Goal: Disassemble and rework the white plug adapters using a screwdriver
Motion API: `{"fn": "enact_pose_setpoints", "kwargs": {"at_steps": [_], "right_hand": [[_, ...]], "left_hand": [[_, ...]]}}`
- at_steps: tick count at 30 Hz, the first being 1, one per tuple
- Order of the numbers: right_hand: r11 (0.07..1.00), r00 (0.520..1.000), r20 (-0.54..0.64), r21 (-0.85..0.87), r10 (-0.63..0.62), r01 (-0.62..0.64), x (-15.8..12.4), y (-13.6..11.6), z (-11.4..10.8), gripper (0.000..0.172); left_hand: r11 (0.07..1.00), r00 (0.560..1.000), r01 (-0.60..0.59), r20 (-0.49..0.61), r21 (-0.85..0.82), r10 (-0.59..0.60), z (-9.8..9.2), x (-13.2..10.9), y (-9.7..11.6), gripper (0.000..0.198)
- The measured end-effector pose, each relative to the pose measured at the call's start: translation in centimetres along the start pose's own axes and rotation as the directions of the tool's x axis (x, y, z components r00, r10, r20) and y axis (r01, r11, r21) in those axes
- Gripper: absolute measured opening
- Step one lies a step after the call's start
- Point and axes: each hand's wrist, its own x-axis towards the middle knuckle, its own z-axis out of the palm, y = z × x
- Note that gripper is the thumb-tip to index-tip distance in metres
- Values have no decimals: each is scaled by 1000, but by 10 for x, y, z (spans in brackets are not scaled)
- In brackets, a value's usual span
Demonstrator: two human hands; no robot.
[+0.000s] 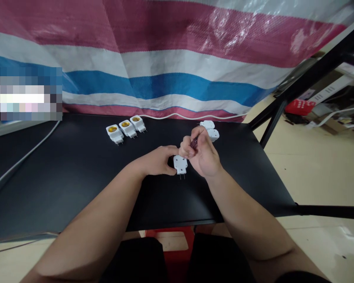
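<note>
My left hand (161,160) grips the side of a white plug-in lamp holder (180,164) between thumb and fingers. The lamp holder lies on the black table with its screw-holed back facing up and its two metal pins pointing towards me. Just above its right side, my right hand (203,151) is closed around a screwdriver (194,143). Only the dark reddish end of the handle shows in the fist; the shaft and tip are hidden. Behind the right hand lie two more white holders (207,125), partly covered by it, with screw holes facing up.
Three white lamp holders (125,124) with gold-coloured sockets stand in a slanted row at the back left. A white cable (177,114) runs along the rear edge of the black table (85,177). A striped sheet (165,35) hangs behind; a black metal frame (271,114) rises at right.
</note>
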Motion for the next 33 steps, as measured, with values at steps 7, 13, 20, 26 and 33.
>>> {"fn": "enact_pose_setpoints", "kwargs": {"at_steps": [7, 13, 20, 26, 33], "right_hand": [[998, 999, 25, -57, 43, -41, 1, -5, -1, 64], [1000, 1000, 23, -18, -4, 4, 0, -3, -3, 47], [997, 994, -103, -75, 23, -30, 4, -7, -7, 69], [997, 979, -202, -73, -13, -2, 5, -14, -6, 66], [999, 981, -196, -54, -10, -1, 4, -12, -3, 57]], "left_hand": [[1000, 1000, 12, 20, -1, -12, -2, 1, 4, 45], [1000, 1000, -2, 13, -10, 2, -1, 1, 2, 48], [1000, 1000, 4, 19, 13, -4, -2, 1, 3, 55], [999, 999, 8, 43, 39, -9, -3, 1, 5, 60], [999, 1000, -8, 29, 36, 7, -2, 1, 1, 47]]}}
